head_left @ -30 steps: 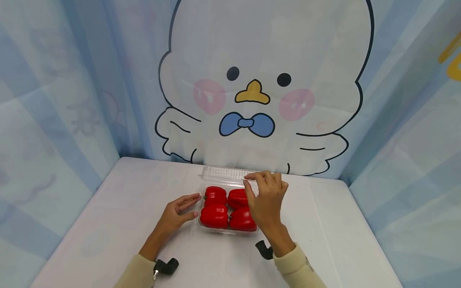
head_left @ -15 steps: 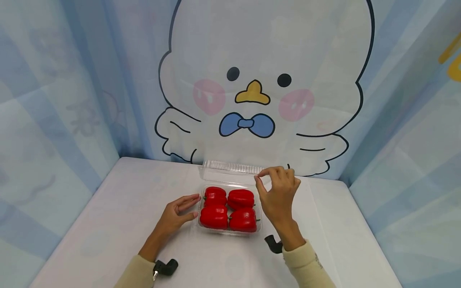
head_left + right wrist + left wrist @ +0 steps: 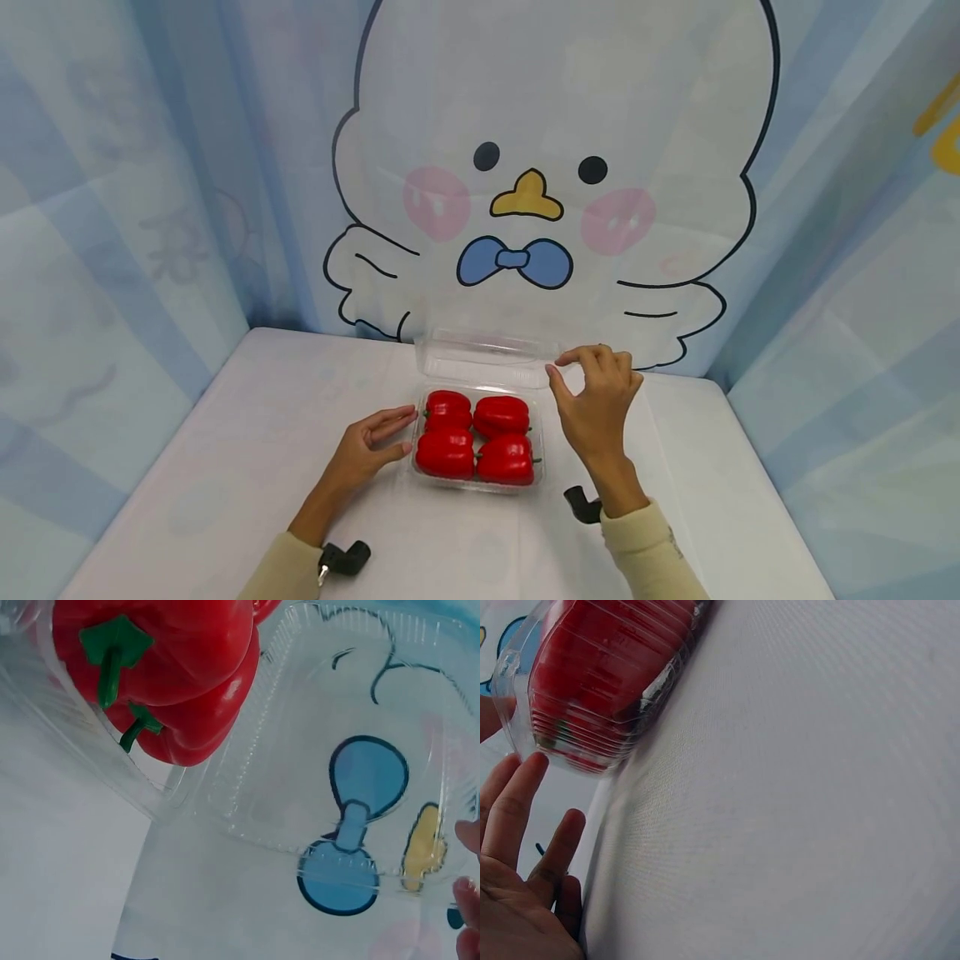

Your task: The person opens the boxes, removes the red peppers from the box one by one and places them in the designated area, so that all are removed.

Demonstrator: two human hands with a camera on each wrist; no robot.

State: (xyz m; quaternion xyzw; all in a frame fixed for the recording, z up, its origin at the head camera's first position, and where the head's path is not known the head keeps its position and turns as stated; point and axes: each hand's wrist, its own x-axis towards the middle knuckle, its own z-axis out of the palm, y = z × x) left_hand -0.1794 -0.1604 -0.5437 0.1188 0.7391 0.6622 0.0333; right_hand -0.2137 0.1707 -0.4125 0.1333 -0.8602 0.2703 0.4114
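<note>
A clear plastic clamshell container [image 3: 472, 485] holds several red bell peppers [image 3: 446, 452] with green stems. Its transparent lid [image 3: 480, 358] stands raised along the back. My left hand [image 3: 363, 446] is at the container's left side, thumb and fingertips at the rim; in the left wrist view its fingers [image 3: 514, 814] are extended toward the clear wall. At the lid's right edge is my right hand [image 3: 596, 404], thumb and forefinger bent toward each other. In the right wrist view these fingertips [image 3: 466, 889] show a gap between them, right beside the lid's edge.
The container sits on a white-covered table [image 3: 420, 550] near its back edge. A fabric backdrop [image 3: 517, 308] with a cartoon chick rises close behind, and blue curtains [image 3: 112, 250] flank both sides. A black wrist device [image 3: 347, 557] shows at the left cuff.
My right hand has moved right along the lid to its right edge, uncovering the right-hand peppers. The lid has tilted further back. My left hand has stayed in place.
</note>
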